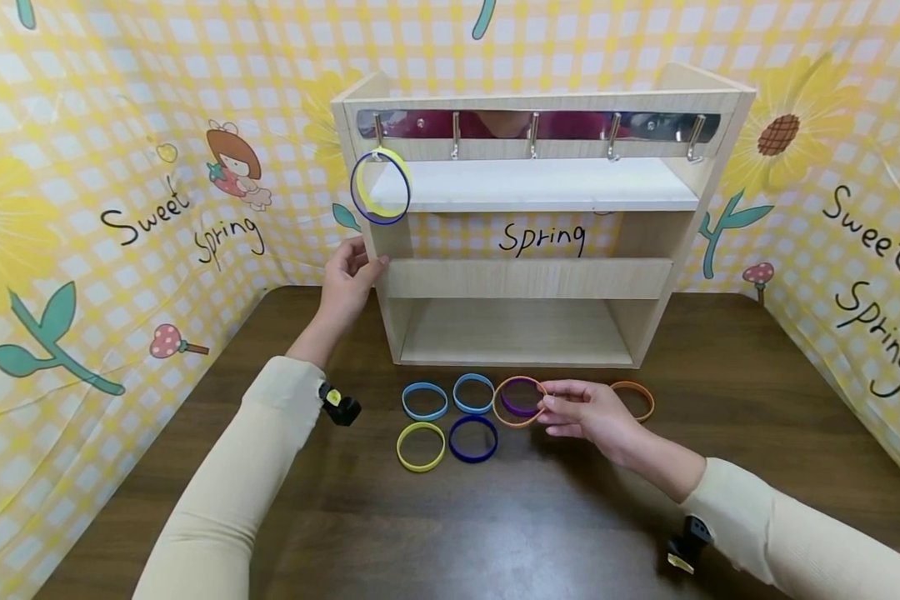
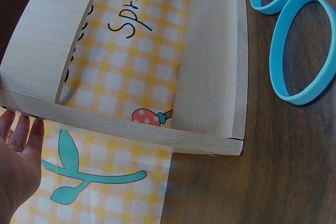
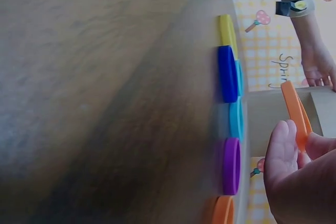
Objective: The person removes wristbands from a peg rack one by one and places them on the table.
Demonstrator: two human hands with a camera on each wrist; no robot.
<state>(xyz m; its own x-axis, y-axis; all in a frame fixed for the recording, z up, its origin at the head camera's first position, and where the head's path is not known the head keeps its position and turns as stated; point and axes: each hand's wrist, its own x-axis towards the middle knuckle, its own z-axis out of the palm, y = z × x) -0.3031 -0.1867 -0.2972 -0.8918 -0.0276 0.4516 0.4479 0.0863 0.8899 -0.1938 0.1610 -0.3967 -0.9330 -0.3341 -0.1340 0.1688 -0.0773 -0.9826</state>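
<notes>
My right hand (image 1: 587,414) pinches an orange silicone wristband (image 1: 499,411) between thumb and fingers. The wristband is raised off the table and overlaps a purple wristband (image 1: 520,414) in the head view. With its fingers fairly straight, my left hand (image 1: 347,282) touches the left side panel of a wooden rack (image 1: 528,279). Blue and yellow wristbands (image 1: 399,160) hang from the rack's leftmost hook (image 1: 378,129). On the table lie two light blue wristbands (image 1: 425,417), a yellow one (image 1: 421,468), a dark blue one (image 1: 473,459) and another orange one (image 1: 651,400).
The rack stands at the back of the dark wooden table (image 1: 390,533), with several metal hooks along its top strip (image 1: 495,125). A white shelf (image 1: 532,185) lies below the hooks. Yellow checked cloth (image 1: 217,100) surrounds the table on the back and sides.
</notes>
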